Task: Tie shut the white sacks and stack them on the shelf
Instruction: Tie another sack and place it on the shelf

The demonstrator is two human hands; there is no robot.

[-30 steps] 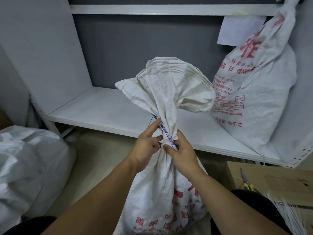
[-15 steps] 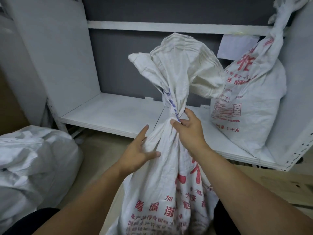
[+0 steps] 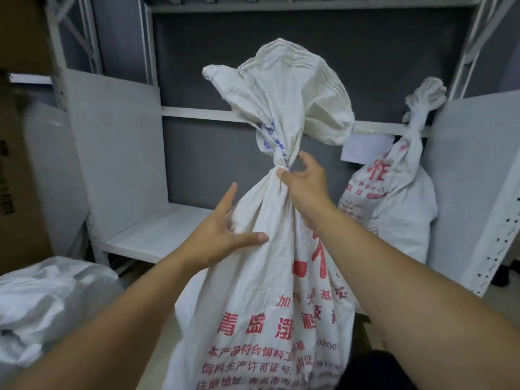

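A white sack (image 3: pixel 270 305) with red printed lettering hangs in front of me, its neck gathered and tied with a blue-printed strip. My right hand (image 3: pixel 304 184) grips the neck just below the tie. My left hand (image 3: pixel 222 232) lies flat against the sack's left shoulder, fingers straight and thumb spread across the cloth. Behind them is the low white shelf (image 3: pixel 157 235). A second tied white sack (image 3: pixel 394 198) leans upright at the shelf's right end.
A heap of white sack cloth (image 3: pixel 47 305) lies on the floor at lower left. A brown cardboard box (image 3: pixel 19 164) stands at far left. White side panels (image 3: pixel 118 153) and a perforated upright (image 3: pixel 498 243) bound the shelf bay.
The sack has risen, carried by my right hand at its neck. My left hand let go of the tie and moved down onto the sack's side. The view tilted up.
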